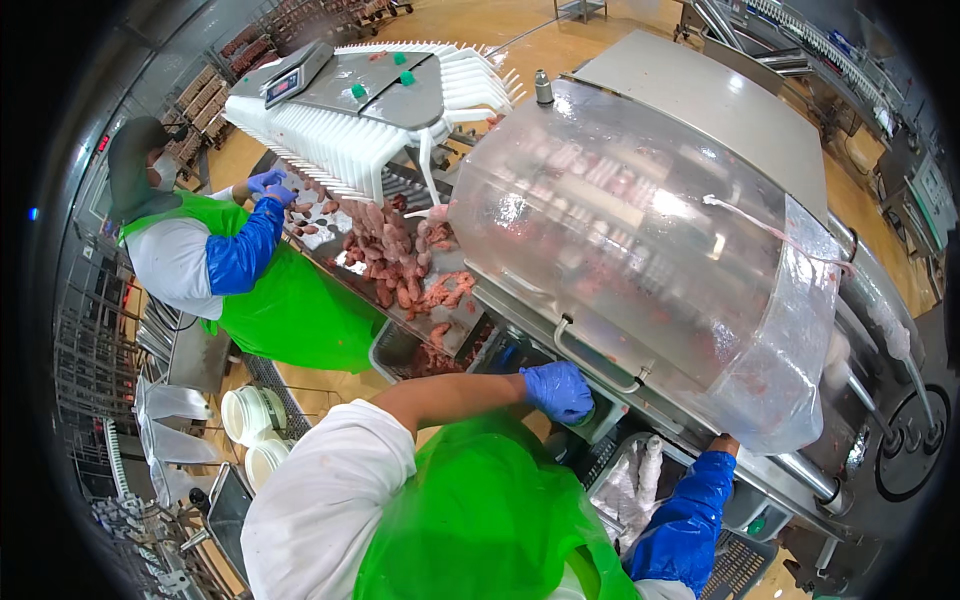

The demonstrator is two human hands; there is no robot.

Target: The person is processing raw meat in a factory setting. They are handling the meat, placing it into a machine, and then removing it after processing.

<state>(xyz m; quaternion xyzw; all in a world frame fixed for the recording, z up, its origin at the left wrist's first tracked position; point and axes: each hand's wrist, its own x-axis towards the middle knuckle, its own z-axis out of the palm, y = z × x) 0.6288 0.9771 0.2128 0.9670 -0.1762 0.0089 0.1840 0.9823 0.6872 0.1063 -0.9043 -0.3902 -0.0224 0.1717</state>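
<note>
So my left hand [560,392], in a blue glove, is down at the near edge of the big machine, just below the metal handle [598,362]. Fingers look curled in, but I can't tell if they're gripping anything. The right hand [726,444] is mostly hidden by the cloudy clear cover [600,240], with only a bit of skin showing past the blue sleeve [685,525], so no clue whether it's open or closed. That cover sits over the machine, right in front of me. Pale wrapped stuff [640,485] lies in a bin between my arms. Off to the left, a co-worker [235,240] stands at a metal table [465,318] with reddish meat [385,245] piled on it.
</note>
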